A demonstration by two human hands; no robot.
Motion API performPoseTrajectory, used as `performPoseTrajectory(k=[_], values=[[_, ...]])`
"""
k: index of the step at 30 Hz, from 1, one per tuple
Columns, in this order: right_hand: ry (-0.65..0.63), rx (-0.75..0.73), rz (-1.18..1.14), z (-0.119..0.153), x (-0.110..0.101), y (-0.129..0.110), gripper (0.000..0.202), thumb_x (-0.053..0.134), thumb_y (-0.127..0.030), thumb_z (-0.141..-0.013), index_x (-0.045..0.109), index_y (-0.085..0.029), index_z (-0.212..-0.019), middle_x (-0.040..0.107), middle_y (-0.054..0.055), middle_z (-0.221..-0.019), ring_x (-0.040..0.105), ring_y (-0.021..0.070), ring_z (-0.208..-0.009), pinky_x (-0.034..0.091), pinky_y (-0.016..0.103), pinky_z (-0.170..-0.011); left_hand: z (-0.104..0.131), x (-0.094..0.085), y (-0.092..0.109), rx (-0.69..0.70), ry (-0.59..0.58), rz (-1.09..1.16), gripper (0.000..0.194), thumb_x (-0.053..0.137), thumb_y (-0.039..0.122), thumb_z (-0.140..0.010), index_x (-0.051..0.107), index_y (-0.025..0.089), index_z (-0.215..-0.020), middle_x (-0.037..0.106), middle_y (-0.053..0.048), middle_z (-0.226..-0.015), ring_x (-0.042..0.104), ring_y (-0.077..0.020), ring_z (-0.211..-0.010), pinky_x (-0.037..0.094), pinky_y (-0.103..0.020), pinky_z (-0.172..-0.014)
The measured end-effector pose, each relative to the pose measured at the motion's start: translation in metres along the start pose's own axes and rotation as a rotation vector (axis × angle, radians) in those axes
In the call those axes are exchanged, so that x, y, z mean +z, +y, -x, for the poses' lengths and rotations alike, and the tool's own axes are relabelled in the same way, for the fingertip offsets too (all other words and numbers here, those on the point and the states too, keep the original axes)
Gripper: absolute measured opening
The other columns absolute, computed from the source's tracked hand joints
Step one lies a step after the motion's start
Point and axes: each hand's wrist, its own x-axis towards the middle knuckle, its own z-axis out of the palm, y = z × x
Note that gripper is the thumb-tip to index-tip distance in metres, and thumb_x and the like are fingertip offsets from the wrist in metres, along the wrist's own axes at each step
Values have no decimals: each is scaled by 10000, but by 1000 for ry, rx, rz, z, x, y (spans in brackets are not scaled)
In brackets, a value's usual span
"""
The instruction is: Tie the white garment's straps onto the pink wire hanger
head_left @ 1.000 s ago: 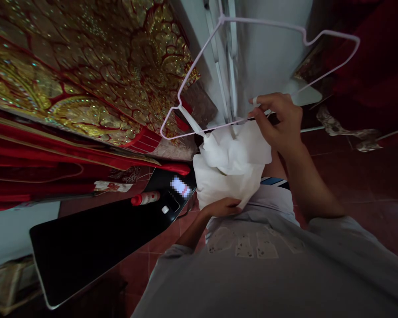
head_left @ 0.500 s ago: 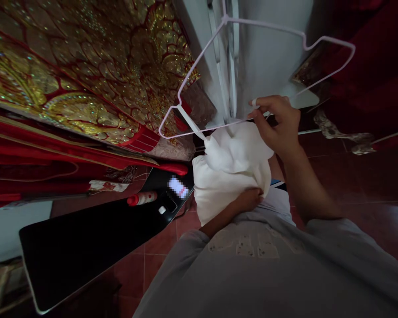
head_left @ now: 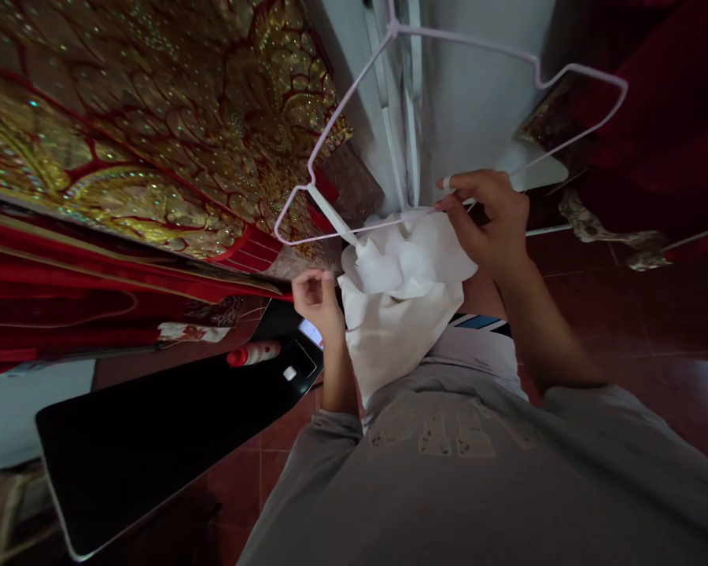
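Note:
A pale pink wire hanger (head_left: 472, 38) hangs in front of me, a white strap (head_left: 332, 213) looped over its left notch. White cloth (head_left: 404, 314) hangs below its bottom bar, close against my body. My right hand (head_left: 488, 216) is pinched at the bar's right part, with a bit of white at the fingertips; exactly what it grips is hard to make out. My left hand (head_left: 318, 299) is raised left of the cloth, fingers curled with thumb and fingertips close together, and whatever may be between them is too small to tell.
At left, a black tabletop (head_left: 177, 440) bears a red-capped bottle (head_left: 253, 353), a partly hidden phone (head_left: 311, 332) and a small white case (head_left: 289, 373). Gold-sequined red fabric (head_left: 171, 118) fills the upper left. Dark red cloth (head_left: 678, 141) hangs at right.
My left hand has come off the lower part of the white cloth and moved up and left beside it. The cloth's lower part has shifted. The hanger has moved slightly left.

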Motion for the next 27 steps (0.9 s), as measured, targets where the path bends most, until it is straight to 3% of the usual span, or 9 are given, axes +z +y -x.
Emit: performPoseTrajectory(k=[2,4,7,13,15,19,21,24,27], values=[[-3,2,6,1,0,-1,151,589,-423,-966,705,-356,-1036,775,-7,-886,725,229,-894,582,467,-898,-15,10,18,108,-29,140,372,768,469,-853,631,224,-1096,704,-18,-1038,686,-153,-947,542,-329,-898],[-6,-7,6,2,1,-2,165,600,-416,-960,713,-365,-1070,789,-8,-942,727,226,-878,586,468,-902,-25,24,32,55,-223,229,427,680,504,-926,597,241,-1251,709,-67,-1241,695,-192,-1129,526,-383,-1021],[6,-31,-10,4,2,-5,189,594,-378,-965,730,-381,-1095,798,-16,-979,735,215,-860,594,469,-902,-32,44,44,-43,-323,358,460,597,587,-953,540,281,-1291,700,-81,-1289,698,-213,-1190,522,-407,-1069],[94,-150,-123,1,-10,-11,368,539,-267,-989,710,-491,-1227,795,-53,-962,759,199,-853,630,453,-844,-36,62,41,-16,-231,272,460,549,637,-957,588,264,-1222,674,-33,-970,699,-160,-929,570,-325,-928],[198,-128,-100,0,-17,-7,388,547,-260,-989,702,-518,-1234,795,-73,-1007,773,217,-897,647,451,-850,-36,64,40,-1,-223,272,423,568,621,-955,611,267,-1184,620,-4,-852,663,-140,-811,576,-301,-845],[645,-62,-108,-8,-37,18,378,669,-219,-934,744,-530,-1135,772,-177,-1076,778,222,-1026,662,387,-900,-38,64,46,-10,-234,303,354,626,593,-934,649,255,-1036,560,12,-759,575,-119,-667,523,-251,-634],[763,-54,-165,-16,-53,37,369,679,-191,-921,765,-494,-1113,740,-207,-1153,732,220,-1163,627,353,-974,-40,63,50,-19,-230,334,349,651,590,-918,658,245,-972,535,13,-721,538,-116,-628,486,-241,-566],[699,-74,-237,-34,-78,63,296,681,-213,-902,793,-429,-1071,750,-185,-1115,724,210,-1179,586,342,-1004,-44,62,52,-34,-242,403,343,683,581,-901,663,238,-911,481,28,-658,498,-108,-583,472,-239,-534],[444,44,-277,-54,-90,69,177,748,-298,-860,809,-408,-985,779,-139,-969,778,167,-989,622,282,-871,-47,63,51,-45,-285,483,320,713,550,-895,670,234,-863,452,41,-616,486,-96,-552,464,-233,-514]])
